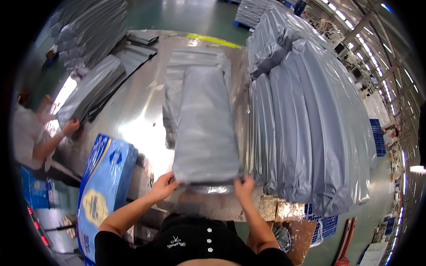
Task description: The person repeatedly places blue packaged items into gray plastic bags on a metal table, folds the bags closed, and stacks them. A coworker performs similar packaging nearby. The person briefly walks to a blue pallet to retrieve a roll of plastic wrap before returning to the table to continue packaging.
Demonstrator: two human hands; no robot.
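Observation:
A long, stuffed grey plastic bag point(206, 128) lies lengthwise in front of me on a shiny metal table point(148, 95). At its near left corner, my left hand point(164, 186) is closed on the bag's edge. My right hand point(244, 188) pinches the near right corner in the same way. Between the two hands the near edge of the bag shows a thin, glossy strip of film. Beneath and beyond the stuffed bag lie flat grey plastic bags point(173, 71), partly covered by it.
Stuffed grey bags point(306, 115) stand packed along the right side. A blue plastic-wrapped package point(106, 173) is at left. Farther left, a co-worker point(33, 137) handles another grey bag point(93, 86). An open cardboard box point(304, 241) sits below the table's right corner.

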